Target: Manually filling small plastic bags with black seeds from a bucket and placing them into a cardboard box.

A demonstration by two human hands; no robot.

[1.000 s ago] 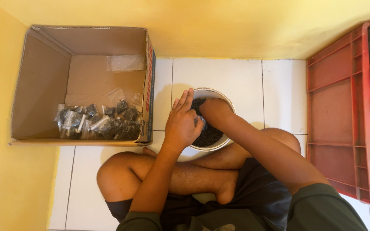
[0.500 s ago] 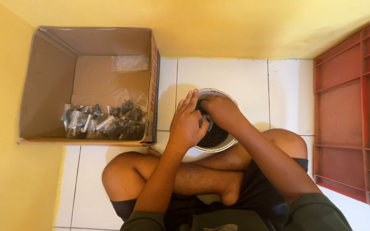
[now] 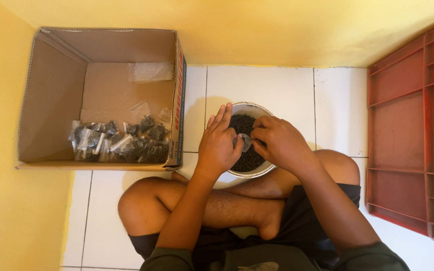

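The person's arms are bare from the wrists up to short sleeves of dull olive-green cloth, which show at the bottom edge of the view. The left hand [image 3: 220, 145] and the right hand [image 3: 279, 142] wear no gloves, rings, watch or bands. Dark, near-black shorts [image 3: 257, 241] of a loose, slightly creased cloth cover the lap and end above the knees. The legs are bare below the shorts, with fine hair on the shins, and the one foot in sight is bare, without sock or shoe.
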